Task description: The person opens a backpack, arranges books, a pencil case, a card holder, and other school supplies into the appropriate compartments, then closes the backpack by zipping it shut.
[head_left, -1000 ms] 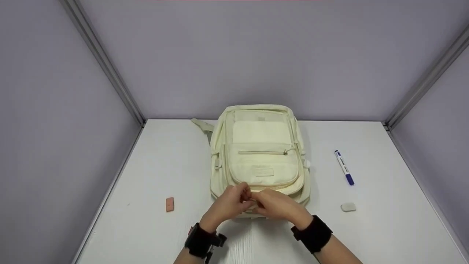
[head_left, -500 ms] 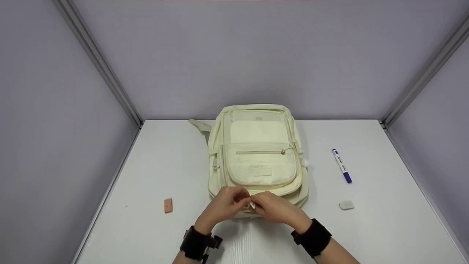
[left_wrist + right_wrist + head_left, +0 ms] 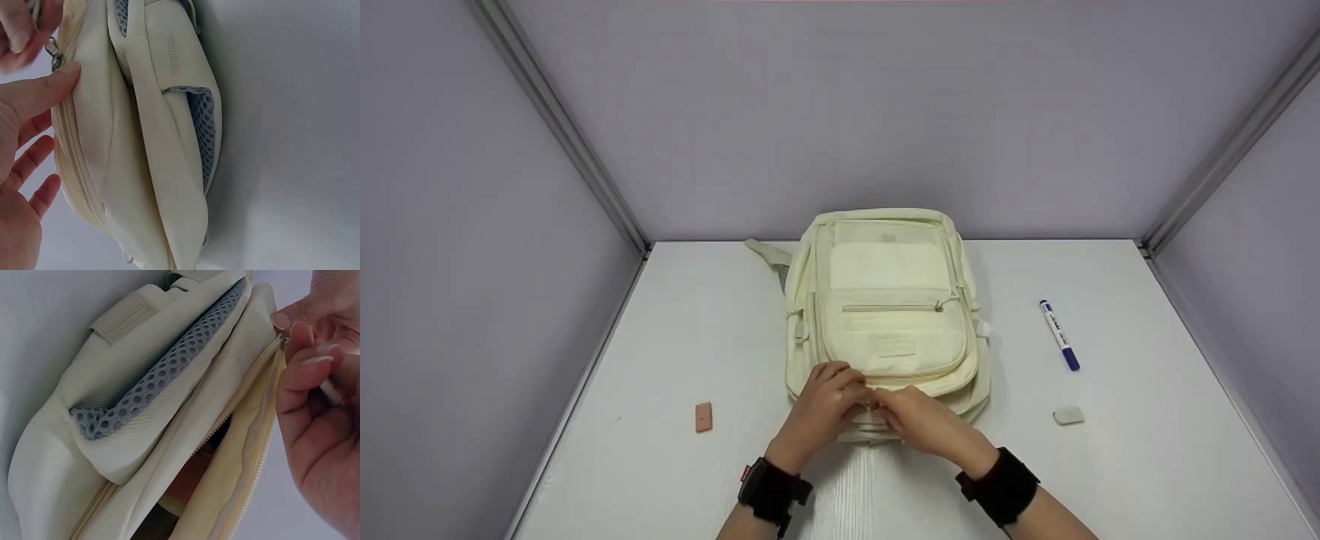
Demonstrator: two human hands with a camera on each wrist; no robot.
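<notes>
cream backpack point(image 3: 885, 315) lies flat mid-table, front pocket up, long axis running away from the person toward the back wall; its near end touches both hands. left hand point(image 3: 823, 409) rests on the near-left corner, thumb pressed straight against the fabric by the zip, other fingers relaxed and spread, gripping nothing. right hand point(image 3: 924, 421) sits just beside it on the near edge, fingers curled, pinching something small at the zipper; it looks like the zipper pull point(image 3: 283, 341) but the tips are blurred, so cannot tell for sure. both hands about equally near the zip, the right one being the one on the slider end. in the right wrist view the zipper is part open along the side, a dark gap showing with something reddish inside. the zip line runs round the near end and up the bag's sides, so travel is along the edge, sideways then away from the person.

room: white table point(image 3: 1147, 450) has bare space on both sides of the bag. blue marker point(image 3: 1059, 334) and white eraser point(image 3: 1069, 415) lie well apart on the right, orange eraser point(image 3: 703, 417) well apart on the left. grey walls point(image 3: 472, 225) close in left, right and just behind the bag's far end.
</notes>
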